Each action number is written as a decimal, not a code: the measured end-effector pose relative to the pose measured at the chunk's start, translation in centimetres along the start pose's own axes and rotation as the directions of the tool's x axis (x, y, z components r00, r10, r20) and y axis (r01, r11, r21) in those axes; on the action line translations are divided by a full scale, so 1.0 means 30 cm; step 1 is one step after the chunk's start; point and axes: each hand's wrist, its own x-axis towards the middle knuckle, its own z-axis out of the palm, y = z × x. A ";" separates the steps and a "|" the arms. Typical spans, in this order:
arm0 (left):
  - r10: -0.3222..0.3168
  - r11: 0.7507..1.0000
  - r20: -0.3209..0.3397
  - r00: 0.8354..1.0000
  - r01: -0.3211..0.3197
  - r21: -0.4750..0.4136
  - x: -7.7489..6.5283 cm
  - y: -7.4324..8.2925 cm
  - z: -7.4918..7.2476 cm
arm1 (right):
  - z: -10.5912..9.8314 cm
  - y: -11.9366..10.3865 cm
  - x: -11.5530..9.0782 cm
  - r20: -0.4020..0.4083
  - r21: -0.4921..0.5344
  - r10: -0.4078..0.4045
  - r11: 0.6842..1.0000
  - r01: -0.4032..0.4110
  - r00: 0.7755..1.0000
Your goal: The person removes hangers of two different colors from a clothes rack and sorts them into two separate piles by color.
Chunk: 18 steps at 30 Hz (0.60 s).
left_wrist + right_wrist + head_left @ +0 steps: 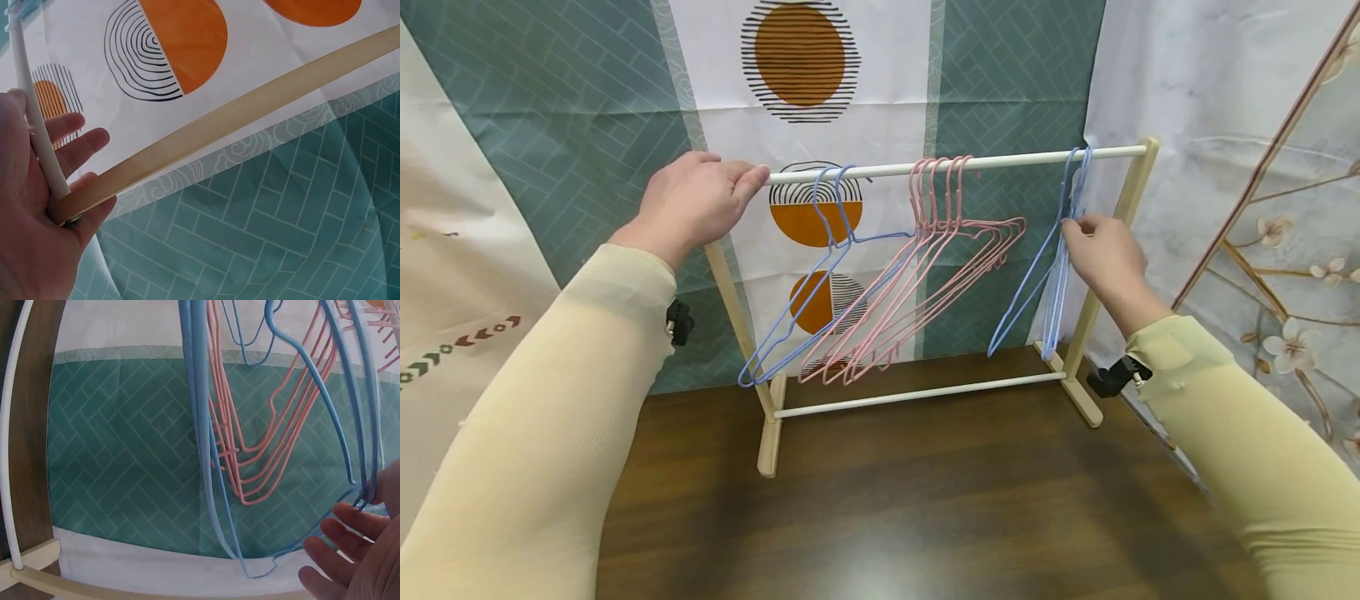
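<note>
At a clothes rack (917, 395) on a dark wooden desk (880, 517), your left grip (696, 204) is wrapped round the corner where the white top rail (880, 171) meets a wooden upright, thumb lying along the rail. Your right grip (1105, 254) pinches blue hangers (1058, 283) near their necks, close to the rail's right end, hooks over the bar; how many are pinched, you cannot tell. Pink hangers (936, 227) cluster mid-rail, beside two other blue hangers nearer your left. Behind hangs a cloth printed with orange discs (801, 54).
</note>
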 end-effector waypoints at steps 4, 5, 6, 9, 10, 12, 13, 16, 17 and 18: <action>-0.001 1.000 -0.004 1.000 0.001 -0.004 0.001 0.002 -0.003 | -0.016 0.000 0.001 -0.064 0.004 0.022 1.000 -0.021 0.998; -0.001 1.000 -0.006 1.000 0.001 -0.005 0.000 0.002 -0.003 | -0.022 0.001 0.002 -0.077 0.002 0.026 1.000 -0.025 0.997; 0.000 1.000 -0.008 1.000 0.000 -0.007 0.000 0.001 -0.003 | -0.027 0.002 0.002 -0.089 0.007 0.029 1.000 -0.028 0.996; 0.004 1.000 -0.015 1.000 -0.004 -0.011 0.000 0.000 -0.003 | -0.045 0.003 0.001 -0.107 0.017 0.035 0.999 -0.033 0.994; 0.005 1.000 -0.016 1.000 -0.005 -0.012 -0.001 0.000 -0.003 | -0.053 0.003 -0.001 -0.110 0.022 0.036 0.999 -0.034 0.993; 0.007 1.000 -0.019 1.000 -0.007 -0.017 -0.001 0.000 -0.002 | -0.069 0.005 -0.005 -0.104 0.032 0.039 0.999 -0.036 0.994; 0.007 1.000 -0.018 1.000 -0.007 -0.018 -0.001 0.000 -0.001 | -0.077 0.006 -0.008 -0.101 0.035 0.040 0.999 -0.037 0.994; 0.006 1.000 -0.015 1.000 -0.007 -0.023 -0.002 0.001 0.001 | -0.100 0.008 -0.014 -0.098 0.040 0.040 0.999 -0.037 0.994; 0.007 1.000 -0.013 1.000 -0.007 -0.024 -0.002 0.002 0.002 | -0.106 0.008 -0.014 -0.098 0.040 0.040 0.999 -0.037 0.994; 0.007 1.000 -0.011 1.000 -0.007 -0.025 -0.002 0.002 0.003 | -0.111 0.007 -0.014 -0.099 0.039 0.040 0.999 -0.036 0.994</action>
